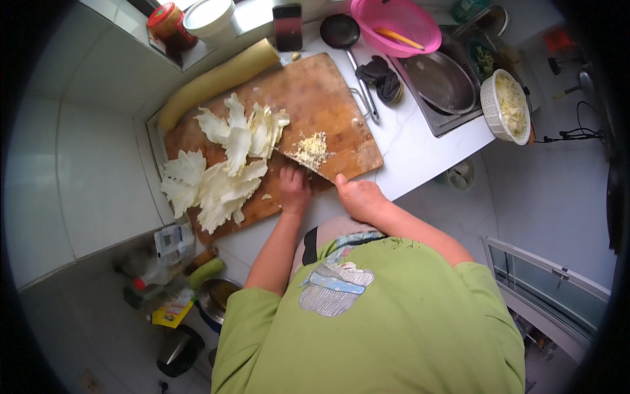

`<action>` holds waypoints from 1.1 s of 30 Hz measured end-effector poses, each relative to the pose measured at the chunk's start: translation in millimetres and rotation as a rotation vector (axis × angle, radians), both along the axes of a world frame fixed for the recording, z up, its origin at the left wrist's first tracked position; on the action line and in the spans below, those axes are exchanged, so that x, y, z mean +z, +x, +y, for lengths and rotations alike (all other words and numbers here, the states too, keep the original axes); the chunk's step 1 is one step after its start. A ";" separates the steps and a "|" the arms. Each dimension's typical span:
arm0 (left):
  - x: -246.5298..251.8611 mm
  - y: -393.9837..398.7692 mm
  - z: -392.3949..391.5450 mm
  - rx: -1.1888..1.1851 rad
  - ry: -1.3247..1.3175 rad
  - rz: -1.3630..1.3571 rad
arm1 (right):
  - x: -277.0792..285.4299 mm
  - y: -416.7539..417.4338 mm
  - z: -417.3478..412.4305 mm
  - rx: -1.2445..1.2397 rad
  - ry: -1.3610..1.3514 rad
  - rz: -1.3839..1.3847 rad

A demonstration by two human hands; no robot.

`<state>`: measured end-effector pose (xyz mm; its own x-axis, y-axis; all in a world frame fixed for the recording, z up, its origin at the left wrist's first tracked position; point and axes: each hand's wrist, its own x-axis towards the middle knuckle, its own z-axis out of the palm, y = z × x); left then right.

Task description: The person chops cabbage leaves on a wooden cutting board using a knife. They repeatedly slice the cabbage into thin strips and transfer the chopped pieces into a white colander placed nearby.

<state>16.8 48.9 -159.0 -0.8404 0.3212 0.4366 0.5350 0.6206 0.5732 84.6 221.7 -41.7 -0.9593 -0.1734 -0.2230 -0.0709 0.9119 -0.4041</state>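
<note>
My right hand [362, 196] grips the handle end of a kitchen knife [307, 166], seen nearly edge-on over the wooden cutting board [344, 108]. A small heap of finely chopped pale yellow and white vegetable [312, 149] lies right along the far side of the blade. My left hand [294, 186] is at the board's near edge, on the near side of the blade; its fingers are bent, and whether they hold anything cannot be made out. Large pale cabbage leaves [224, 187] are spread over the left part of the board.
A long pale gourd [221, 81] lies along the board's back left edge. Behind stand a phone [287, 27] and a ladle [340, 32]. To the right are a dark cloth [381, 81], a pink basin [418, 22], a metal basin [440, 83] in the sink and a white basket [489, 106] of shredded vegetable.
</note>
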 end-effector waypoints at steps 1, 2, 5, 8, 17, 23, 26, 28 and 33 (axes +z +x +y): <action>-4.8 -0.5 -1.3 -0.003 0.005 -0.005 | -3.3 -0.8 0.4 0.006 0.013 -0.003; -8.5 -1.3 -1.9 -0.007 0.010 -0.011 | -5.7 -1.9 0.8 0.011 0.027 -0.007; -5.6 0.9 -3.1 -0.018 0.051 0.013 | -0.6 -5.2 -3.1 0.002 0.060 -0.060; 12.8 4.6 0.8 -0.017 0.003 0.011 | 2.2 -6.8 -0.6 -0.015 0.062 -0.072; -4.7 -5.9 3.4 -0.036 -0.013 0.067 | 2.3 -1.5 30.8 -0.053 0.097 -0.064; -9.6 -10.1 7.9 -0.010 -0.018 0.049 | 3.3 -6.9 37.5 -0.052 0.115 -0.018; 17.4 -15.8 7.1 0.030 -0.056 0.037 | -5.4 -4.9 39.3 -0.060 0.120 0.003; 20.2 -19.2 1.9 0.023 -0.011 -0.069 | -7.6 -3.6 38.1 -0.056 0.115 0.007; 30.7 -25.2 -7.4 -0.061 0.050 -0.330 | -5.6 -7.7 38.2 -0.062 0.084 0.022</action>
